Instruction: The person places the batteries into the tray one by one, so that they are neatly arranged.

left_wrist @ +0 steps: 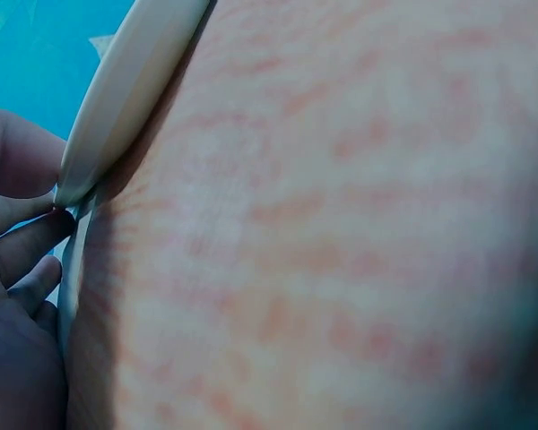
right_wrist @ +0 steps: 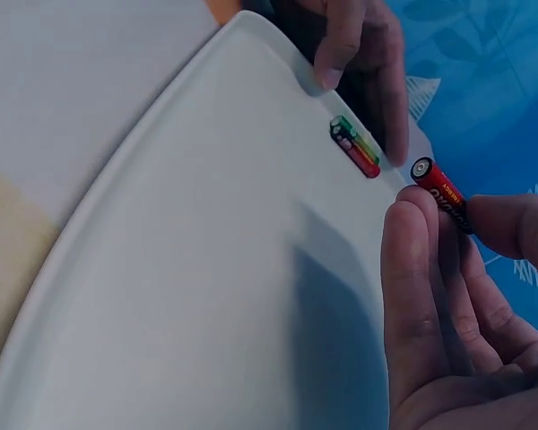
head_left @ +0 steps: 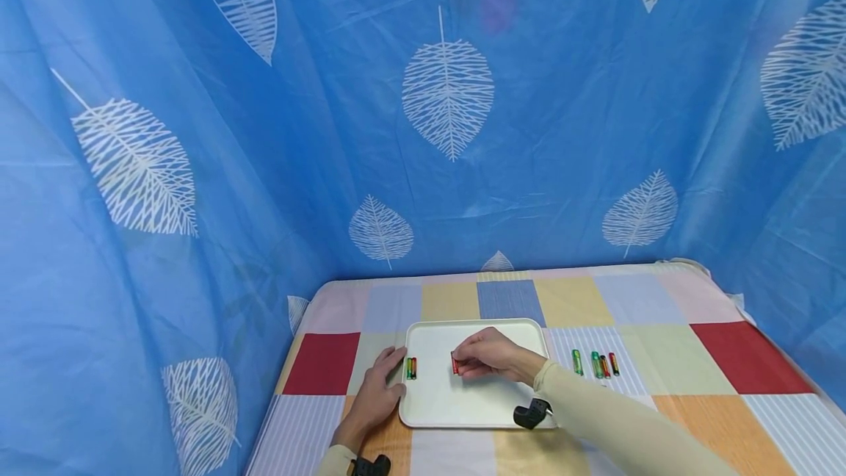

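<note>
The tray point(head_left: 456, 406) lies on the desk point(head_left: 700, 362), directly in front of you. The curtain point(head_left: 529, 131) hangs behind the desk and along its left and right sides. Inside the tray, at the left end, two batteries point(head_left: 414, 369) lie side by side near the rim. Your left grip point(head_left: 379, 391) touches the tray's left rim, beside this pair. Your right grip point(head_left: 490, 355) is over the tray, right of the pair, with the held battery point(right_wrist: 441, 195) between thumb and fingers. Right of the tray, on the desk, a single battery point(head_left: 577, 362) lies nearest; a trio of batteries point(head_left: 604, 366) lies close together to its right.
</note>
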Demonstrator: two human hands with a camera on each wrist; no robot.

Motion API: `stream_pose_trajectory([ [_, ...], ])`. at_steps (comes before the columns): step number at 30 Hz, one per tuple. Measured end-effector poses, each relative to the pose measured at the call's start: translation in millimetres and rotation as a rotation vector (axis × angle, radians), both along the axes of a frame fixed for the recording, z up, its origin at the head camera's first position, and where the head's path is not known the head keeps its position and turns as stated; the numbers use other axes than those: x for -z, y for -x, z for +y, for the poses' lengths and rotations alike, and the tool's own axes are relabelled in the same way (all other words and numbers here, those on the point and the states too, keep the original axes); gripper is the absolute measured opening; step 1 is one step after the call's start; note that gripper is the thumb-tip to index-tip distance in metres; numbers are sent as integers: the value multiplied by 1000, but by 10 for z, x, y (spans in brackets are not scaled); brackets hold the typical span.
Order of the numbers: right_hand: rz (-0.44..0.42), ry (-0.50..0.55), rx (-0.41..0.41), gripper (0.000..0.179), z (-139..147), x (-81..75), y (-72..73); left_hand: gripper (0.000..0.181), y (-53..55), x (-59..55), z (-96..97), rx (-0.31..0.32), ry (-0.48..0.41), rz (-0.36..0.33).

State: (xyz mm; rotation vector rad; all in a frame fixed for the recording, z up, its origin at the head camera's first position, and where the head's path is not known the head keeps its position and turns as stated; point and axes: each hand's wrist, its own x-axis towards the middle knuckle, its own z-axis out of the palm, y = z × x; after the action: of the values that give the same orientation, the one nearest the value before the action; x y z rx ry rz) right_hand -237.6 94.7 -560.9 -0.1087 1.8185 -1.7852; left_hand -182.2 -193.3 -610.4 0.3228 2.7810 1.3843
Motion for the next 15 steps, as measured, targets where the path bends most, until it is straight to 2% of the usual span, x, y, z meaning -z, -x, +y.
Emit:
stream_pose_trajectory([
  [10, 27, -10, 24, 29, -292, 6, 32, 70, 10, -28, 8, -6, 13, -3],
  [15, 56, -54, 53, 20, -432, 23, 3, 71, 35, -24, 11, -5, 4, -22],
])
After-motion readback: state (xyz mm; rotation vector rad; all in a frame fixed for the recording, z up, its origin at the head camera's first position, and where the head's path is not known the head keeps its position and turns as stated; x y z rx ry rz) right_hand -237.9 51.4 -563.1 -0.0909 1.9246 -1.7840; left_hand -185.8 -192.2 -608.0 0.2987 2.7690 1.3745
